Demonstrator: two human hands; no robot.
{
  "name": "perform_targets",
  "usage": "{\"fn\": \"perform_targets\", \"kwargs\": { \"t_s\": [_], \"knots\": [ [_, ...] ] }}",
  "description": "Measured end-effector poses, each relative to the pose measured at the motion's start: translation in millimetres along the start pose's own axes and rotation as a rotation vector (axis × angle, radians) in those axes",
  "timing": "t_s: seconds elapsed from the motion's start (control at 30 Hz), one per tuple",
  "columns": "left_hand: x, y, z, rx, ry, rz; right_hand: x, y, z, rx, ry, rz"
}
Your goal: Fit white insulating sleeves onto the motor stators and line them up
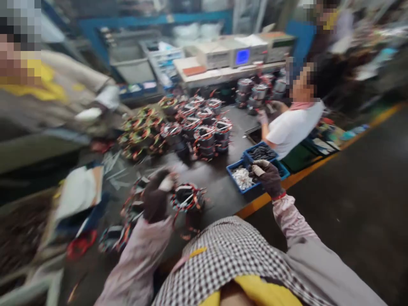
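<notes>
Right hand (267, 176): narrowed at the blue bin (236, 182), contents cannot be told. Left hand (157, 196): near the coil unit (191, 208), grip unclear. Sleeve (143, 255) contact could topple it.

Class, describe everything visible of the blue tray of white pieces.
The blue tray is open-topped, four-sided and plastic-looking. It stands upright on the dark table, holding a heap of small white pieces too blurred to identify. A second blue container stands close behind it; the right hand overlaps its right end in view, contact unclear.
</notes>
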State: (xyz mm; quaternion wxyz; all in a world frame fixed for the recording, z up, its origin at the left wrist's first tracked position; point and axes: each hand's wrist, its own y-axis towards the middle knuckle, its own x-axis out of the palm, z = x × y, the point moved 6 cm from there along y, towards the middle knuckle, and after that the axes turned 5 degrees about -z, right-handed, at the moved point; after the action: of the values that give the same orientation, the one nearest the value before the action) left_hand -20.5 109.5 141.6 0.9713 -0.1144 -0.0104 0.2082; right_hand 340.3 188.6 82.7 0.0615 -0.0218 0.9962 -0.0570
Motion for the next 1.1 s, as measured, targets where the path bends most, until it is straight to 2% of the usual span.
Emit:
{"fn": "perform_targets", "kwargs": {
  "t_s": [0.03, 0.07, 0.1, 0.17, 0.23, 0.3, 0.37, 0.47, 0.53, 0.6, 0.7, 0.8, 0.9, 1.1],
  "knots": [
    [0.2, -9.3, -5.0, -0.011, -0.041, -0.071, 30.3, -7.8, -11.8, -0.003, 0.047, -0.109],
    [8.1, -15.8, -8.2, -0.01, -0.083, -0.192, 58.9, -16.4, -22.4, -0.006, 0.058, -0.205],
    [21.8, -20.6, -9.7, 0.003, -0.132, -0.367, 84.5, -25.5, -31.2, -0.016, 0.037, -0.281],
    [43.1, -25.8, -11.4, 0.044, -0.165, -0.616, 124.7, -42.6, -43.0, -0.046, -0.016, -0.372],
    [44.3, -25.4, -16.7, 0.071, -0.146, -0.646, 152.0, -57.3, -46.7, -0.074, -0.056, -0.436],
    [28.5, -25.9, -27.7, 0.041, -0.128, -0.571, 168.3, -68.4, -43.7, -0.084, -0.062, -0.482],
    [3.4, -28.3, -41.1, -0.019, -0.193, -0.471, 172.7, -73.7, -35.9, -0.079, -0.002, -0.45],
    [-33.9, -29.1, -59.3, -0.079, -0.417, -0.298, 162.5, -71.8, -16.8, -0.071, 0.152, -0.241],
    [-46.2, -27.5, -69.9, -0.11, -0.513, -0.227, 155.1, -67.9, 0.5, -0.04, 0.188, -0.113],
    [-45.8, -25.5, -79.5, -0.15, -0.539, -0.204, 151.7, -63.0, 16.6, 0.002, 0.165, -0.031],
    [-35.6, -21.8, -90.7, -0.172, -0.536, -0.135, 155.4, -53.6, 30.2, 0.004, 0.136, 0.012],
    [-26.1, -18.7, -98.9, -0.14, -0.536, -0.041, 168.4, -43.5, 37.2, -0.026, 0.131, -0.038],
    [-18.4, -18.0, -106.8, -0.116, -0.547, -0.02, 177.8, -37.4, 45.8, -0.024, 0.118, -0.109],
    [-15.9, -20.8, -113.7, -0.085, -0.491, 0.061, 172.4, -40.8, 63.2, 0.113, 0.13, -0.223]
  ]
}}
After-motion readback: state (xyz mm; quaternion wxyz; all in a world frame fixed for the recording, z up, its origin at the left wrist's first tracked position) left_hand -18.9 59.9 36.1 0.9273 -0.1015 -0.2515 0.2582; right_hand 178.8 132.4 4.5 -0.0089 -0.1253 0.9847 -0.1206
